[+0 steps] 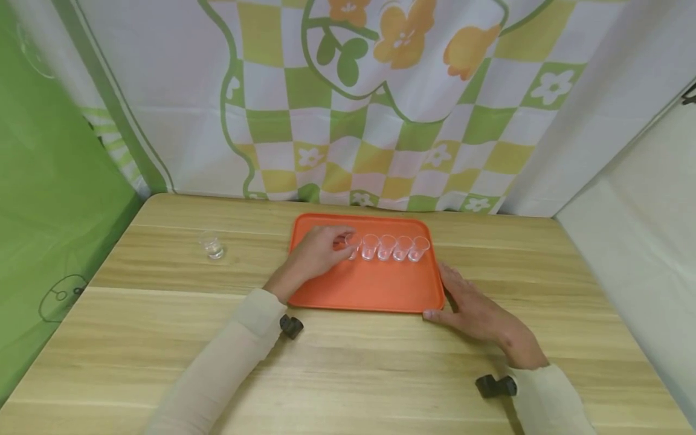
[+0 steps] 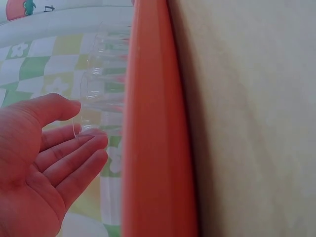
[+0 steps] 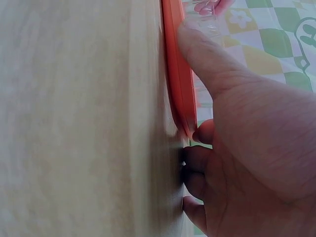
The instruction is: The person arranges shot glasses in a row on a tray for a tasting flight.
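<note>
An orange tray (image 1: pixel 370 290) lies on the wooden table, with several small clear cups standing in a row across it. My left hand (image 1: pixel 321 251) reaches over the tray's left side and pinches the leftmost cup (image 1: pixel 354 243) between thumb and fingers. In the left wrist view, that hand (image 2: pixel 54 158) has its thumb and fingertips at the cup's rim and side. My right hand (image 1: pixel 481 311) rests at the tray's right front corner, fingers along the outer edge. In the right wrist view the thumb (image 3: pixel 207 52) lies against the tray rim (image 3: pixel 180 74).
A separate clear cup (image 1: pixel 213 246) stands on the table (image 1: pixel 348 374) left of the tray. Behind the table hangs a patterned curtain (image 1: pixel 380 133). Green cloth (image 1: pixel 60 181) borders the left, pale cloth (image 1: pixel 641 241) the right.
</note>
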Tool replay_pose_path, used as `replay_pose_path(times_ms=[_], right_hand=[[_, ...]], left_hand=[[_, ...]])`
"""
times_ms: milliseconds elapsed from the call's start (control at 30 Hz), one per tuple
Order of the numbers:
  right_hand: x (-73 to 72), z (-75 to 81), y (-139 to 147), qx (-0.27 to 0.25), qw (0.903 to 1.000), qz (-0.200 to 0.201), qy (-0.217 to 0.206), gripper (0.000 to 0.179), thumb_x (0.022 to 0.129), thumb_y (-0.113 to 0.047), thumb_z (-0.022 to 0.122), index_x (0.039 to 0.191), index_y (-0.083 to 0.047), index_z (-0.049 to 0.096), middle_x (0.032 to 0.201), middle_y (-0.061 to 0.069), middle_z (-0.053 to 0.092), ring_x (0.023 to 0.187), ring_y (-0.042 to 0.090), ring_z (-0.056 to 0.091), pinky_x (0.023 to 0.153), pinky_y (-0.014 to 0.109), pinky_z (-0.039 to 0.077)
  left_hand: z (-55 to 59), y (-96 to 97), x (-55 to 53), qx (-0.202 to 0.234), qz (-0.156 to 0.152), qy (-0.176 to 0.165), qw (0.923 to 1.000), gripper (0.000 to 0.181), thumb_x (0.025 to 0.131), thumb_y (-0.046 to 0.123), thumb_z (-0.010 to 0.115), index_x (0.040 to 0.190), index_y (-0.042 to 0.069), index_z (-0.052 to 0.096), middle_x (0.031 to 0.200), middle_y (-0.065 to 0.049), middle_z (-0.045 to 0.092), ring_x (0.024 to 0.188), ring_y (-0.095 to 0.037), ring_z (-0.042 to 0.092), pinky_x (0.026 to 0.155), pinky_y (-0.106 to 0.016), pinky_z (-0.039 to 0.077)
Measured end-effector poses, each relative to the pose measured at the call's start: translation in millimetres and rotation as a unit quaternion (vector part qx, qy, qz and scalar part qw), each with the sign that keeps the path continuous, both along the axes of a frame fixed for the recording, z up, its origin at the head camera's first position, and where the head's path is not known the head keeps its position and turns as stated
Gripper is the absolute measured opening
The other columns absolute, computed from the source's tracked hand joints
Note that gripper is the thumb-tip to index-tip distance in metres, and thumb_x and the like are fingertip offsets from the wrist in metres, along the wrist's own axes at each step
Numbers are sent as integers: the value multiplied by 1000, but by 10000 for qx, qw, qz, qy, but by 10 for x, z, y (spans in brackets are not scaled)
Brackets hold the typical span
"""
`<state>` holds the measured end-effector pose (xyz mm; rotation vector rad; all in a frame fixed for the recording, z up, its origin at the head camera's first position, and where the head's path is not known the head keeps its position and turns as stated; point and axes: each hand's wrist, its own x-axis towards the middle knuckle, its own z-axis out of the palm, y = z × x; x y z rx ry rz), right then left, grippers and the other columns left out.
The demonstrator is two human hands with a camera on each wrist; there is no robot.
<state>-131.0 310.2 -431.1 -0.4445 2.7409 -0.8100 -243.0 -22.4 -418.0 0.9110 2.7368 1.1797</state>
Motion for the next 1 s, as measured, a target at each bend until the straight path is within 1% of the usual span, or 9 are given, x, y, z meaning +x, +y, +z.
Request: replay_pose_path(times_ms=[300, 500, 667, 867, 1000], right_hand=[[1, 17, -8, 69, 9999, -78, -71, 105, 95, -57, 69, 167, -16, 5, 170, 19, 11, 153, 46, 6, 119, 67, 9], [6, 14, -4, 137, 9997, -154, -134, 107, 94, -60, 68, 167, -16, 4, 170, 19, 10, 154, 45, 6, 120, 66, 9], [2, 4, -2, 127, 9997, -137, -130, 106, 94, -59, 68, 167, -16, 5, 170, 18, 10, 154, 45, 6, 120, 66, 10], [3, 6, -3, 101, 9998, -113, -100, 105, 94, -58, 68, 167, -15, 5, 170, 18, 11, 154, 45, 6, 120, 66, 9], [4, 10, -2, 99, 9999, -89, -84, 105, 95, -58, 68, 167, -15, 4, 170, 18, 11, 154, 45, 6, 120, 66, 9]], left_hand=[[21, 3, 1, -129, -48, 65, 9999, 40, 98, 18, 72, 133, 0, 67, 123, -12, 71, 109, -24, 69, 94, -38, 55], [30, 9, -2, -182, -51, 48, 9998, 40, 99, 18, 71, 133, 0, 66, 123, -13, 71, 110, -24, 69, 94, -38, 55], [29, 23, -1, -213, -31, 87, 9997, 39, 98, 17, 73, 132, -1, 67, 123, -13, 71, 110, -25, 69, 94, -39, 55], [33, 25, 3, -216, -16, 1, 9998, 42, 98, 19, 73, 135, 0, 65, 122, -13, 71, 110, -24, 68, 95, -38, 55], [44, 23, 10, -202, -5, 3, 9998, 45, 97, 20, 74, 136, 0, 64, 119, -14, 72, 109, -24, 68, 94, -39, 55]])
